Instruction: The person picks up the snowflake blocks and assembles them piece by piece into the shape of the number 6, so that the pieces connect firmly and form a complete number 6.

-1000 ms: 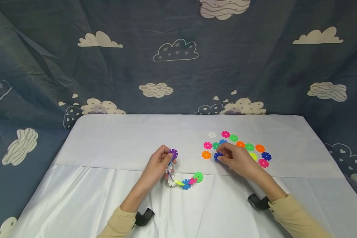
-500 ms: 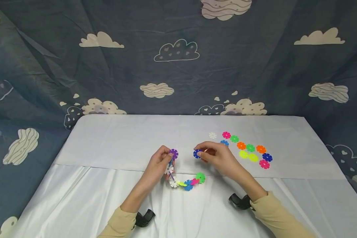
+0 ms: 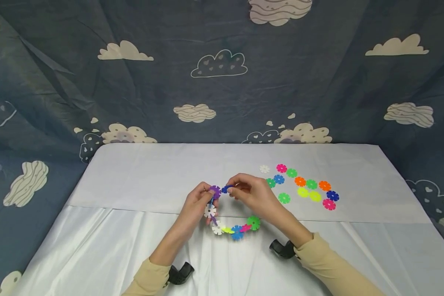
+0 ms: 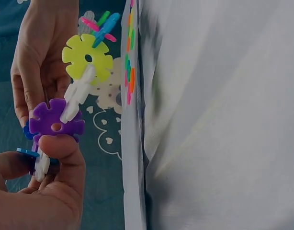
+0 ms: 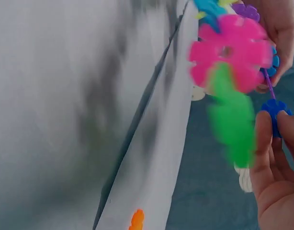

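My left hand (image 3: 197, 201) holds a chain of interlocking flower-shaped plastic discs, gripping it near a purple disc (image 3: 216, 192) at its upper end. From there the chain hangs in a curve through white, yellow, blue and pink pieces to a green disc (image 3: 253, 223). Between the thumb and fingers of my right hand (image 3: 258, 197) is a dark blue disc (image 3: 225, 189), held edge-on beside the purple one. The right wrist view shows this blue disc (image 5: 272, 106) close to the purple edge; whether they interlock cannot be told. A yellow disc (image 4: 76, 51) is clear in the left wrist view.
Loose flower discs lie to the right on the white-covered table (image 3: 151, 176), including a white disc (image 3: 264, 169), an orange disc (image 3: 324, 186) and a green disc (image 3: 284, 198). A dark cloud-patterned cloth (image 3: 222, 94) hangs behind.
My right hand has moved left from the loose discs, carrying the dark blue disc up to the purple one and turning it edge-on. My left hand stays put; the chain's green end has shifted right.
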Demonstrator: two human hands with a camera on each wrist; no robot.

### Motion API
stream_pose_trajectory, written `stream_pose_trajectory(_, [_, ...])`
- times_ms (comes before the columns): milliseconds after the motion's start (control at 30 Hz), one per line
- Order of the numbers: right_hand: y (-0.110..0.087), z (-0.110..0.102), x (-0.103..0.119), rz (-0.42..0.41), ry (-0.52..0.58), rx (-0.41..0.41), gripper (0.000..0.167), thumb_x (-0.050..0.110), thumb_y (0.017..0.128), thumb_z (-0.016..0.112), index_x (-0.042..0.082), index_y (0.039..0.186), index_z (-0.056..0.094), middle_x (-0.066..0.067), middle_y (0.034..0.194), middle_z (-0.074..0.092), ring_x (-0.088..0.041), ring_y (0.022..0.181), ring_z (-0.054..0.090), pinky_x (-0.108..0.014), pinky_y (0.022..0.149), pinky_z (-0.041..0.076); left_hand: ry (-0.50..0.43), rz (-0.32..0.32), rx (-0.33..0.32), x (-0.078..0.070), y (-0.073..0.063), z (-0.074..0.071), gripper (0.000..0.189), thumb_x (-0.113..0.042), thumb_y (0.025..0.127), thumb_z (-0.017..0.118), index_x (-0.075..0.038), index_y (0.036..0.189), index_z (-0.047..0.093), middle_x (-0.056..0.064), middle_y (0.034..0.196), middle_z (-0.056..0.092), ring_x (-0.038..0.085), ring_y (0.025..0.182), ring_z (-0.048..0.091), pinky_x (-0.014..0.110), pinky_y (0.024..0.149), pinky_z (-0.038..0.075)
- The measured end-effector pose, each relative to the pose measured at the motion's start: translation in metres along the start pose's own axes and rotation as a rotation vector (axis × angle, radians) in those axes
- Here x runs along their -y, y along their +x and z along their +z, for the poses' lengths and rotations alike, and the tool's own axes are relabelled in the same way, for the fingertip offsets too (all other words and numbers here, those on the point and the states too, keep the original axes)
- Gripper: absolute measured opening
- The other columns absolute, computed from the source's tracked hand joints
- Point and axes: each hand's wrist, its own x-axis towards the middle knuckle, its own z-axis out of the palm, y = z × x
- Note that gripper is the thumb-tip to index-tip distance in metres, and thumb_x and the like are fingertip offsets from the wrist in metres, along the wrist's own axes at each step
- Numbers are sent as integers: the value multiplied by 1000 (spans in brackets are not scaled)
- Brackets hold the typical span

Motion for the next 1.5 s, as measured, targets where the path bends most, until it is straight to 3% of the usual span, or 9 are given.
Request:
stream_pose_trajectory(400, [2,1,4,-120,-57,41,12,0,87,73,10,92,71,5,90,68,-9,81,65,-28,77,56,-105,11,62,-2,-5,1,13,-10,103,48,1,96,49,11,76,58,16,51,53,23,37,37])
stream_pose_trajectory(600, [3,1,5,-118,-91,72,10,0,86,73,9,90,71,11,89,66,-8,84,64,-28,78,55,-91,23,66,-1,-5,2,14,-10,102,48,2,95,48,12,76,58,17,51,53,23,36,38])
stream_pose_trajectory(833, [1,4,6,-129,-145,43,13,2,85,75,15,88,72,13,87,66,-7,78,61,-28,70,54,-49,20,23,0,-5,5,14,-10,102,49,1,94,49,12,74,57,18,51,53,24,36,38])
stream_pose_trajectory(1033, [-1,2,4,-70,-153,45,15,5,86,76,18,93,74,15,89,67,-7,80,61,-29,73,54,-39,3,55,1,-5,6,14,-11,103,47,1,95,48,12,75,58,20,53,56,26,38,43])
stream_pose_trajectory(1267, [-8,-11,-3,23,-136,73,28,15,91,73,20,118,69,1,114,68,-9,91,64,-33,76,55,-40,42,71,1,-4,5,17,-13,104,47,2,97,48,13,74,57,19,51,53,27,40,45])
stream_pose_trajectory(1500, [-27,-30,-19,104,-147,54,27,6,90,71,11,117,69,-4,110,69,-16,89,64,-32,77,55,-40,32,63,0,-5,5,17,-14,104,46,1,97,48,12,73,57,19,51,54,26,40,45])
